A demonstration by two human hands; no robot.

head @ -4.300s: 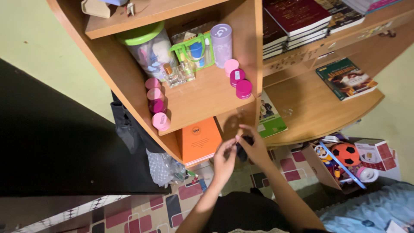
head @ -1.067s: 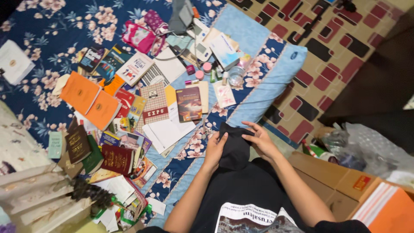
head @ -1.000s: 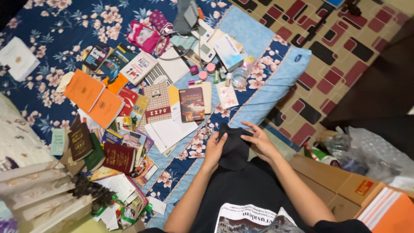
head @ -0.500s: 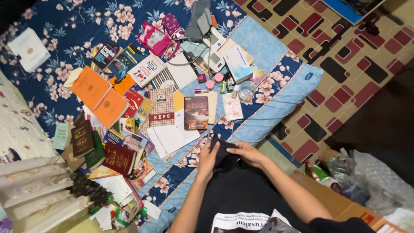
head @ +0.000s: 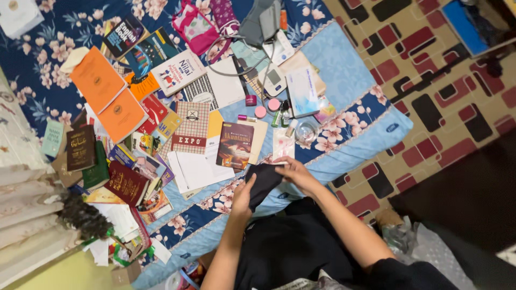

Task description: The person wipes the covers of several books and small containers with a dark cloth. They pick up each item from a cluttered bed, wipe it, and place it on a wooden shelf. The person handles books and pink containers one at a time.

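Observation:
A black cloth (head: 262, 181) is held between both hands over the edge of a blue floral mattress (head: 344, 80). My left hand (head: 243, 197) grips its lower end. My right hand (head: 294, 173) pinches its upper end from the right. Just beyond the cloth lie a dark brown book (head: 235, 145), white sheets of paper (head: 193, 171) and a small floral card (head: 282, 145).
Many books, orange booklets (head: 107, 96), small pink jars (head: 260, 111), a glass cup (head: 306, 130), a white box (head: 302, 91) and a pink pouch (head: 194, 27) cover the mattress. Patterned floor mat (head: 430, 107) lies right. Clear plastic wrap (head: 424, 252) sits lower right. Folded bedding (head: 24, 215) lies left.
The view swung from a wooden shelf to the mattress. Over the last second both hands, still on the black cloth, shifted up and left toward the books.

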